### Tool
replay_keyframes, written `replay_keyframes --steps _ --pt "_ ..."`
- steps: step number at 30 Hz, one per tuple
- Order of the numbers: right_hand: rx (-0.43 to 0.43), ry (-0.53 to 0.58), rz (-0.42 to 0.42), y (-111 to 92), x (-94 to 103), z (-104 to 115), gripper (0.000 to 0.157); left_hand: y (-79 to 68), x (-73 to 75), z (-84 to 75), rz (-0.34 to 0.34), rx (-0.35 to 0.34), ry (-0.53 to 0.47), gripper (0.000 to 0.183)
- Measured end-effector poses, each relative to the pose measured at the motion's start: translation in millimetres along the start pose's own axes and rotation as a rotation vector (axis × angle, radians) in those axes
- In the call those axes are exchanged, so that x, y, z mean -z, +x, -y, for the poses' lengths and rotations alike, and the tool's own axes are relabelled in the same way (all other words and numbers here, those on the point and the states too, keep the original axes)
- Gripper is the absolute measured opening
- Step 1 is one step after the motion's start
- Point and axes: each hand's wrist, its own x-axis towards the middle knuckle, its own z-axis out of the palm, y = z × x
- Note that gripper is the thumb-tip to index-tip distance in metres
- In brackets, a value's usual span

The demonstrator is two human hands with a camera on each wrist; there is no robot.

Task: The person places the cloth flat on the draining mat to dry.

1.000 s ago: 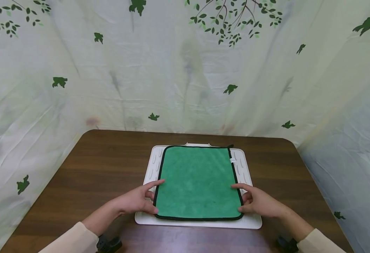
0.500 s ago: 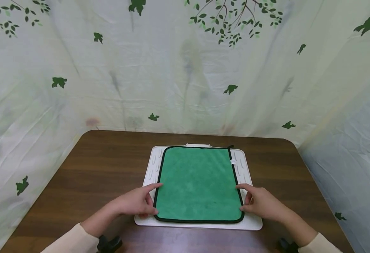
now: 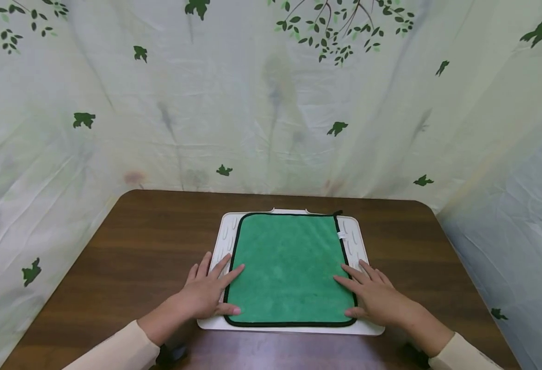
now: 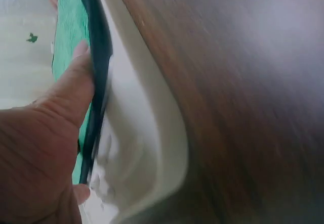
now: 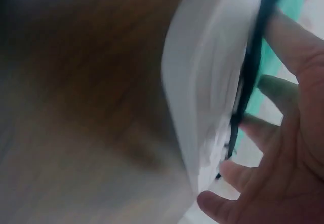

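Note:
A green cloth (image 3: 289,267) with black edging and a small white tag (image 3: 342,235) lies flat on a white plastic board (image 3: 356,241) with grooved sides. My left hand (image 3: 201,295) is spread over the cloth's left edge, thumb and forefinger on the green and the other fingertips over the board's left side. Likewise my right hand (image 3: 381,298) spreads across the right edge, several fingertips and the thumb on the cloth. In the left wrist view the left thumb (image 4: 73,85) crosses the black edging. The right wrist view shows the right fingers (image 5: 281,95) extended along that edging.
Under the board is a brown wooden table (image 3: 160,236) with rounded far corners. A pale curtain (image 3: 252,103) printed with green leaves hangs behind the table and along its sides.
Both hands have gone from holding the cloth's side edges between thumb and fingers to lying spread over them. The cloth and board stay in nearly the same place.

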Motion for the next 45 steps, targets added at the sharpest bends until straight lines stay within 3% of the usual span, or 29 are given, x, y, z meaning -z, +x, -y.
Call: replay_keyframes --steps 4,8,10,13,15,17,21,25,30,36,40,43,45 --pt "0.013 0.013 -0.024 -2.5 3.4 -2.0 0.077 -4.1 4.8 5.3 0.019 0.006 0.004 0.098" --pt "0.146 -0.013 -0.090 5.9 5.6 7.9 0.070 1.6 11.5 -5.8 -0.005 -0.071 -0.023 0.091" --pt "0.253 -0.045 -0.113 13.9 5.1 16.1 0.064 8.2 12.6 -16.3 -0.015 -0.163 -0.053 0.084" --pt "0.393 -0.098 -0.110 25.9 2.7 27.8 0.057 19.3 9.6 -31.6 0.011 -0.362 -0.071 0.071" --pt "0.427 -0.134 -0.089 29.7 0.8 32.7 0.053 24.1 6.2 -38.7 0.035 -0.470 -0.037 0.065" --pt "0.425 -0.164 -0.059 28.8 -1.2 33.5 0.051 25.0 2.2 -41.0 0.059 -0.526 0.013 0.061" --pt "0.390 -0.201 -0.015 14.9 -3.7 25.5 0.050 14.9 -3.6 -31.4 0.081 -0.463 0.088 0.061" --pt "0.369 -0.180 -0.035 -1.0 -4.6 11.2 0.050 -0.2 -3.3 -17.0 0.095 -0.359 0.057 0.064" --pt "0.321 -0.134 -0.056 -13.2 -0.4 -1.6 0.050 -7.8 0.0 -6.4 0.084 -0.290 0.052 0.068" --pt "0.223 -0.074 -0.099 -8.3 3.6 -19.7 0.062 -7.3 12.6 7.0 0.107 -0.212 0.060 0.082" --pt "0.113 0.004 -0.151 -2.0 11.6 -33.1 0.066 -7.1 21.5 18.6 0.137 -0.142 -0.001 0.086" --pt "0.077 -0.001 -0.232 3.6 17.6 -45.2 0.063 -2.7 24.8 28.5 0.101 -0.102 -0.073 0.083" --pt "0.074 -0.045 -0.315 8.4 19.8 -54.3 0.060 3.6 26.6 34.6 0.043 -0.088 -0.115 0.081"
